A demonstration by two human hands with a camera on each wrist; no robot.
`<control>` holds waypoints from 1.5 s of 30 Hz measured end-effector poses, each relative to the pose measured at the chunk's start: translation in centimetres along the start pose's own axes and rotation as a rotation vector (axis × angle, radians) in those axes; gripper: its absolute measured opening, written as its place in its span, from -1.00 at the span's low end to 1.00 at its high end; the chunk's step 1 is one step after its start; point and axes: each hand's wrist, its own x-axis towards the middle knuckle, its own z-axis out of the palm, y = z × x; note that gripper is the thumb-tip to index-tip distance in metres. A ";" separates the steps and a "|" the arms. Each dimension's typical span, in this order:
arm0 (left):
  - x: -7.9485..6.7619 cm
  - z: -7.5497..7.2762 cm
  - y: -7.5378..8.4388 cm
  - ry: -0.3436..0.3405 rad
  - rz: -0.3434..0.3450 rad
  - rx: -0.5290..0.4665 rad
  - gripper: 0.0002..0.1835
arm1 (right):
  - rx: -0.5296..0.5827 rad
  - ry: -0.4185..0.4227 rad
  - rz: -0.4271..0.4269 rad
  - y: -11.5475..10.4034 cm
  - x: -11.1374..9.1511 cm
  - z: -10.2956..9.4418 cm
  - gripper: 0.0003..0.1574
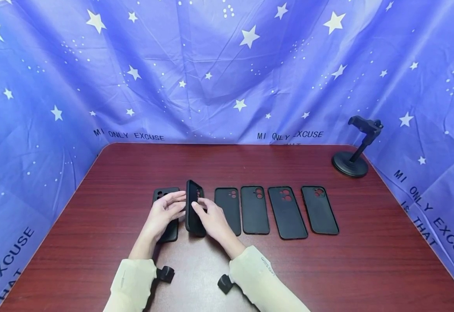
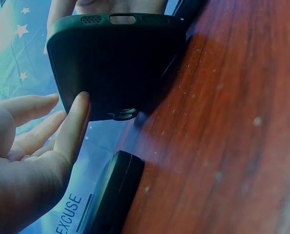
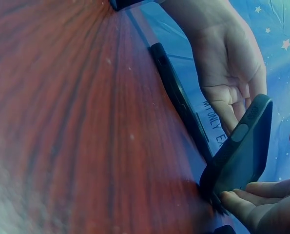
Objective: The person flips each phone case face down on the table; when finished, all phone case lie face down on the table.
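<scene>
A black phone case (image 1: 194, 210) stands on its long edge, tilted, between the two hands. My right hand (image 1: 213, 219) pinches its right side; the right wrist view shows the thumb and fingers (image 3: 237, 202) at its lower edge. On the other side my left hand (image 1: 164, 214) has its fingers loosely extended, and in the left wrist view its thumb (image 2: 79, 114) rests against the case's flat back (image 2: 110, 68). The port opening and speaker holes show on the case's short end. Another black case (image 1: 170, 232) lies under the left hand, partly hidden by it.
To the right, several black phone cases lie in a row, from the nearest case (image 1: 228, 212) to the end case (image 1: 320, 210). A black phone stand (image 1: 350, 164) stands at the table's back right. Star-patterned blue cloth (image 1: 227, 65) hangs behind the reddish-brown table (image 1: 227, 167).
</scene>
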 end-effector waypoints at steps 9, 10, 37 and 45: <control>-0.2 0.1 0.3 -0.042 0.029 -0.036 -0.47 | -0.002 0.009 -0.007 -0.2 0.0 0.0 -0.33; -0.2 0.1 0.3 -0.043 0.032 -0.037 -0.47 | 0.002 0.007 -0.007 -0.2 0.0 0.0 -0.33; 0.0 0.0 -0.6 -0.210 -0.075 0.081 -0.41 | 0.060 0.101 -0.061 -0.1 0.2 0.1 -0.61; 0.0 0.1 -0.5 -0.204 -0.073 0.113 -0.43 | 0.126 0.151 -0.046 0.0 0.5 0.1 -0.64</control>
